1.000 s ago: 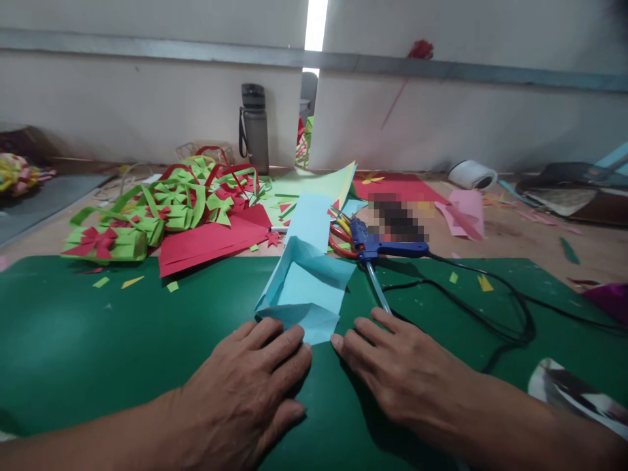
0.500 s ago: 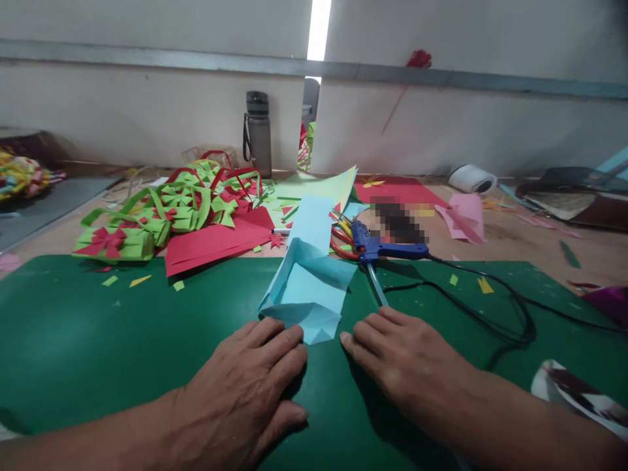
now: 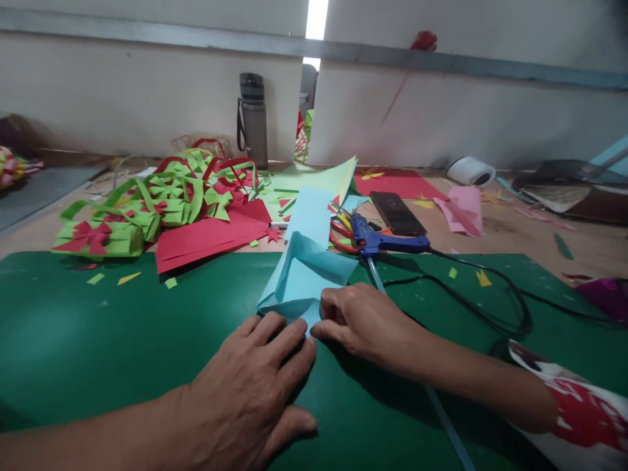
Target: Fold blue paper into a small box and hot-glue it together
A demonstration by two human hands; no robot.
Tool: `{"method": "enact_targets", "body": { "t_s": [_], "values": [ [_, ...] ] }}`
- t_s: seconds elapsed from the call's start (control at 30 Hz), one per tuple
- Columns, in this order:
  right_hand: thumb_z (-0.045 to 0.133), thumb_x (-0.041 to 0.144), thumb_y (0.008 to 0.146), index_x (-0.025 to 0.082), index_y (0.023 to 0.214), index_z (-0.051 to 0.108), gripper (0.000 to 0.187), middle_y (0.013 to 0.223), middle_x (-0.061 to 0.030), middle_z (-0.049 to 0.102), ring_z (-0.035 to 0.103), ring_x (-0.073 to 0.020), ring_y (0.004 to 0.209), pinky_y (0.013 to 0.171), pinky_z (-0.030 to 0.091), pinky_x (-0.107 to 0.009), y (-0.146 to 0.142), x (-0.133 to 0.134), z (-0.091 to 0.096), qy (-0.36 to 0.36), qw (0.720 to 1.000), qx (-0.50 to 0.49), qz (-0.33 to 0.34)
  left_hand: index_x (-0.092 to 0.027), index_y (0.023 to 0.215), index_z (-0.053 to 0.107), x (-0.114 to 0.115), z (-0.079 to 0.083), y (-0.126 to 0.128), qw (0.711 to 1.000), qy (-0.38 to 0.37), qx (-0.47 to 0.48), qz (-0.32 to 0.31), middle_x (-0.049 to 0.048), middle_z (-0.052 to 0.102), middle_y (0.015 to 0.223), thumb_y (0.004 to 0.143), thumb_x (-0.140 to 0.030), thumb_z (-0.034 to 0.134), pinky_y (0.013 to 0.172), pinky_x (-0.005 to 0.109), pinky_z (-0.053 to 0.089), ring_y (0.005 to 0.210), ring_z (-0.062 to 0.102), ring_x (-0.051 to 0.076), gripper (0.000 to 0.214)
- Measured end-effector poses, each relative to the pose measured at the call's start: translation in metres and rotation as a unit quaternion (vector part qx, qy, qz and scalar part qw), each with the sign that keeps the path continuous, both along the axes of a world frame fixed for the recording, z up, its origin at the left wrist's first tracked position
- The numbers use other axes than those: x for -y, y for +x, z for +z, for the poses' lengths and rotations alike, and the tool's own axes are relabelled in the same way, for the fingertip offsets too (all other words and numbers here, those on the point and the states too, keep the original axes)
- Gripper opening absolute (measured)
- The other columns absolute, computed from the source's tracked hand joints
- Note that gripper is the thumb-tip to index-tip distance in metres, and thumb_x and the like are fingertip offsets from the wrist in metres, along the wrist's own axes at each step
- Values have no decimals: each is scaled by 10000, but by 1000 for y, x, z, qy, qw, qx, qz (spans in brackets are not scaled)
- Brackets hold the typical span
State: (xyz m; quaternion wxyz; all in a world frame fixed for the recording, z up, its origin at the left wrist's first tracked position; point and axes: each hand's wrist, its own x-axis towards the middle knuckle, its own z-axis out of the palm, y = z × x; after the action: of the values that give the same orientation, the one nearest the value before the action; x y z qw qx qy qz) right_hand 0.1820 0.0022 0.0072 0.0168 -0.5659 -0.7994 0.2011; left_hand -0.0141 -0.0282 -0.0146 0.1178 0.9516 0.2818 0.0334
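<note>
A green mat (image 3: 98, 340) covers the near side of the counter (image 3: 515, 235). Toward the far left edge sits a heap of green paper baskets (image 3: 105, 239) with red bows; I cannot tell what they hold. The folded light blue paper (image 3: 304, 275) lies mid-mat, its pocket gaping upward. My left hand (image 3: 250, 392) lies flat, fingers slightly spread, tips pressing the paper's near edge. My right hand (image 3: 366, 320) curls, fingers pinching the paper's near right corner. A grey bottle (image 3: 252, 121) stands capped at the far edge.
</note>
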Motion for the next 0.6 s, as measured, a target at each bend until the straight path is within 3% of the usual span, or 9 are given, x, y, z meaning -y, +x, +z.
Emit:
{"method": "enact_targets", "body": {
  "t_s": [0.17,0.5,0.6],
  "values": [
    [582,302,749,184,665,558,147,576,17,561,465,-106,540,489,224,-227,3,-6,0,-22,999,-19,21,-189,1265,415,1,-1,-1,1000,10,-9,-3,92,481,1229,882,-511,372,830,488,386,1013,406,303,502],
    [531,193,757,175,695,562,72,601,10,572,456,-101,552,508,237,-225,10,-4,-2,8,999,-27,32,-187,1195,453,0,2,-1,1000,13,2,-7,91,459,1245,891,-482,372,838,479,369,1007,389,287,432],
    [524,164,757,170,711,570,65,627,1,595,482,-106,578,525,262,-221,11,-1,-2,26,998,-25,43,-183,1124,493,-1,4,6,1000,22,2,-17,76,509,1161,883,-468,405,814,452,383,952,412,264,384]
  ]
}}
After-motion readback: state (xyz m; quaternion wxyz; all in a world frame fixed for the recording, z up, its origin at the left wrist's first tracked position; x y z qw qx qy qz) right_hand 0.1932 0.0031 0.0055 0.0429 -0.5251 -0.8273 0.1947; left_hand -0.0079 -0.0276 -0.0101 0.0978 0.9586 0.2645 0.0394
